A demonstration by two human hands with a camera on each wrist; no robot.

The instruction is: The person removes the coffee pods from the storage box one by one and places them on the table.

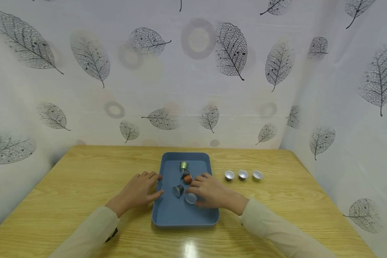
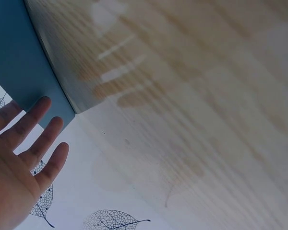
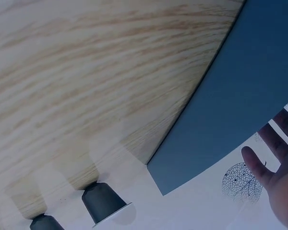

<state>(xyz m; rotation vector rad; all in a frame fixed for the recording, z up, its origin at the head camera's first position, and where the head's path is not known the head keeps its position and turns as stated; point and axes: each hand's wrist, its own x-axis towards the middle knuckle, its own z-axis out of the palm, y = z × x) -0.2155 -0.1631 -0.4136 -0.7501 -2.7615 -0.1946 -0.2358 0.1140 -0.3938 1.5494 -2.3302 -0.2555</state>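
A blue-grey tray (image 1: 171,216) holds several coffee capsules. My left hand (image 1: 138,190) rests at its left rim, fingers spread and holding nothing. Reaching over the right rim, my right hand (image 1: 211,191) has thumb and forefinger around a capsule with a silver lid (image 1: 191,198); the hand is slightly blurred and hides part of it. Beside those fingers lies an orange capsule (image 1: 187,179). A dark capsule (image 1: 178,191) lies on its side to the left. Farther back are a green capsule (image 1: 184,165) and another dark capsule (image 1: 184,173).
Right of the tray, three capsules stand lid up in a row: one on the left (image 1: 229,175), one in the middle (image 1: 243,175), one on the right (image 1: 257,175). The wooden table (image 1: 93,168) meets a leaf-patterned curtain (image 1: 180,89) behind and at the sides.
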